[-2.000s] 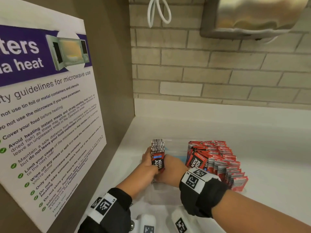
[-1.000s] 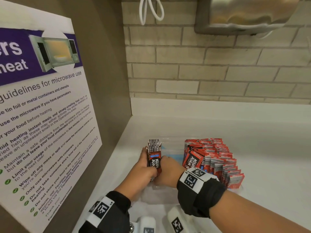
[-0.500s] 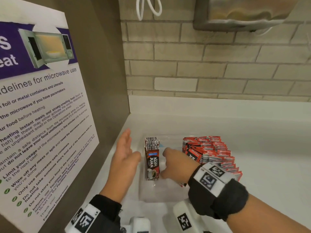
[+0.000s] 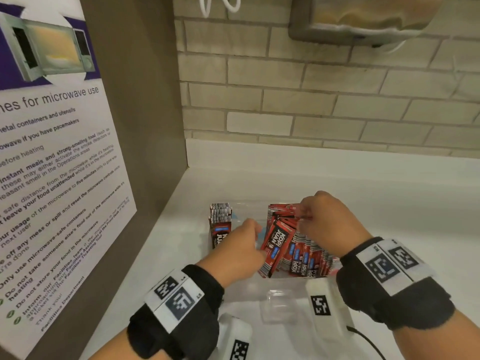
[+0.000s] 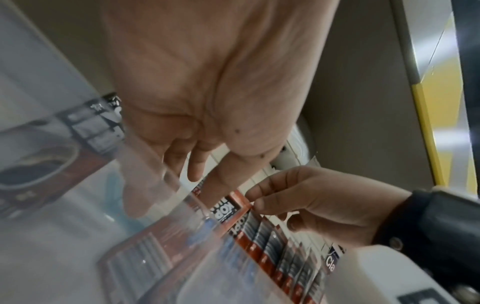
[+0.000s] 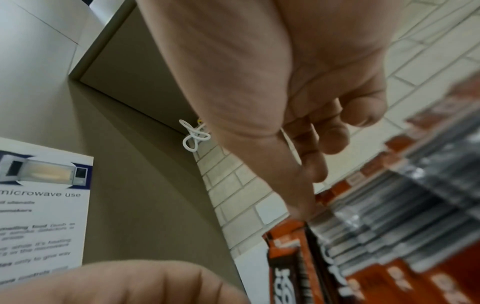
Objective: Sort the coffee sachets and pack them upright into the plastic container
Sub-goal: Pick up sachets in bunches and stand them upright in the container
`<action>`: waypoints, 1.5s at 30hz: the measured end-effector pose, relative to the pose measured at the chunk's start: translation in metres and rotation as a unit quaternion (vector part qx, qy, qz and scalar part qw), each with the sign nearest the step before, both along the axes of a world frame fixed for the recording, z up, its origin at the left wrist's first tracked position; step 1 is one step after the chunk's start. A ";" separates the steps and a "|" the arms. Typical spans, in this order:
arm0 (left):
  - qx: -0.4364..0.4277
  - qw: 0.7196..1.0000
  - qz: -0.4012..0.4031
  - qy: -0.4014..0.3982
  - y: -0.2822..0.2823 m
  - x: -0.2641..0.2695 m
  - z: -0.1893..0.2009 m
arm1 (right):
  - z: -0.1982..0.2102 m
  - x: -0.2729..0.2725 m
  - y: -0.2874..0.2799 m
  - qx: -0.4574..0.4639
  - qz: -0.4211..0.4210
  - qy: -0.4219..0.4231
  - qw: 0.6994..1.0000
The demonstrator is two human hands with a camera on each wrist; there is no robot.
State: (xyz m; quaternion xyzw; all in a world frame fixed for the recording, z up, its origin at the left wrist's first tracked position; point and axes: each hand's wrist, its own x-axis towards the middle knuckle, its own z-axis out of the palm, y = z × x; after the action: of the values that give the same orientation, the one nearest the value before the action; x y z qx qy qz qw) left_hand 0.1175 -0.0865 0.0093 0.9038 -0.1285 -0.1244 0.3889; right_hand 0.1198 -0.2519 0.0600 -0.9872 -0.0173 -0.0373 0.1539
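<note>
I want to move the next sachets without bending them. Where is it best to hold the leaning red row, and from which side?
Probably by the top edges, from above: the leaning row of sachets fans sideways in the clear container, so only the tops stand free. The right hand already pinches there; the left hand could steady the front face.

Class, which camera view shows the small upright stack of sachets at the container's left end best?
The head view: the upright stack stands clear and sharp beside the left hand. The left wrist view shows only a blurred sachet face through the plastic container; the right wrist view misses it.
</note>
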 end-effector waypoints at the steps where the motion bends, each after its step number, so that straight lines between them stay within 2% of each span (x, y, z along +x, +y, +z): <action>1: 0.013 1.000 -0.009 0.011 -0.001 0.002 0.001 | -0.002 0.000 0.000 -0.002 -0.001 -0.001 1.000; 5: 0.033 0.998 -0.028 0.037 -0.002 0.009 0.003 | -0.005 -0.002 0.004 0.002 0.008 -0.028 1.000; 14: 0.027 0.998 -0.047 0.033 -0.008 0.012 -0.002 | -0.009 -0.006 0.012 -0.021 0.041 -0.053 0.998; 23: -0.046 0.997 -0.043 0.037 -0.014 0.010 -0.004 | -0.009 -0.008 0.016 0.010 0.081 -0.054 0.995; 32: -0.108 0.993 -0.020 0.050 -0.017 0.009 -0.004 | -0.005 -0.010 0.011 0.019 0.086 -0.047 0.995; 39: -0.137 0.989 -0.031 0.050 -0.021 0.011 -0.005 | -0.004 -0.010 -0.002 0.086 0.046 -0.112 0.989; 45: -0.150 0.988 -0.033 0.034 -0.025 0.012 -0.005 | -0.012 -0.013 -0.011 0.055 0.052 -0.111 0.991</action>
State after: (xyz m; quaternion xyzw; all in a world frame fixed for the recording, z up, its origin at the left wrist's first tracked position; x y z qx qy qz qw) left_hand 0.1295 -0.1113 0.0046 0.8257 -0.1619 -0.1476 0.5198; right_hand 0.1064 -0.2630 0.0476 -0.9649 -0.0839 -0.1392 0.2064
